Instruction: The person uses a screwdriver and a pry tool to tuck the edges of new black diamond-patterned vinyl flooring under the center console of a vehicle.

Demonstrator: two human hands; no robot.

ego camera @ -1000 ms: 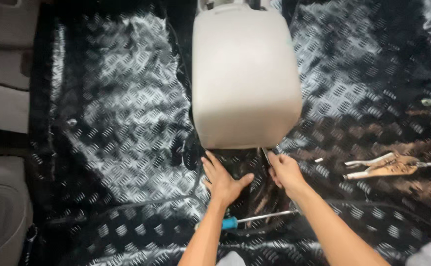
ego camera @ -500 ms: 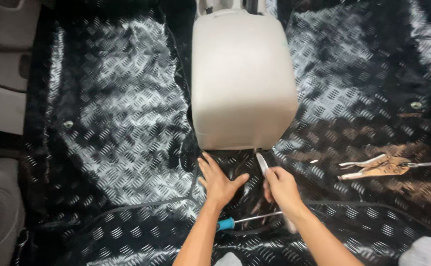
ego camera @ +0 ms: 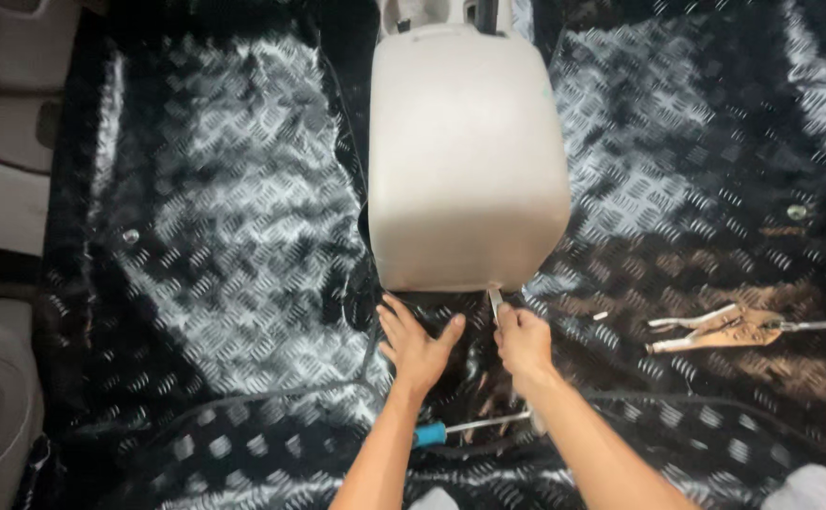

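My right hand [ego camera: 523, 342] is closed round a thin pale tool [ego camera: 495, 302] — a blade or scraper, I cannot tell which — its tip up against the near bottom edge of the console [ego camera: 468, 156]. My left hand [ego camera: 418, 345] lies open and flat, fingers spread, on the black mat [ego camera: 234, 236] just beside that same edge, holding nothing. The mat covers the floor from the left trim to the right edge; it is glossy with a raised checker pattern. I judge it soft, pliable and somewhat slippery under a palm, so pressing it flat suits it better than pinching. The tool looks stiff and light, best gripped low on its shank as it is now. The console is rigid beige plastic, standing at the far middle of the floor. A blue-handled screwdriver [ego camera: 470, 428] lies on the mat near my wrists, and locking pliers [ego camera: 720, 328] rest well apart, toward the right edge.
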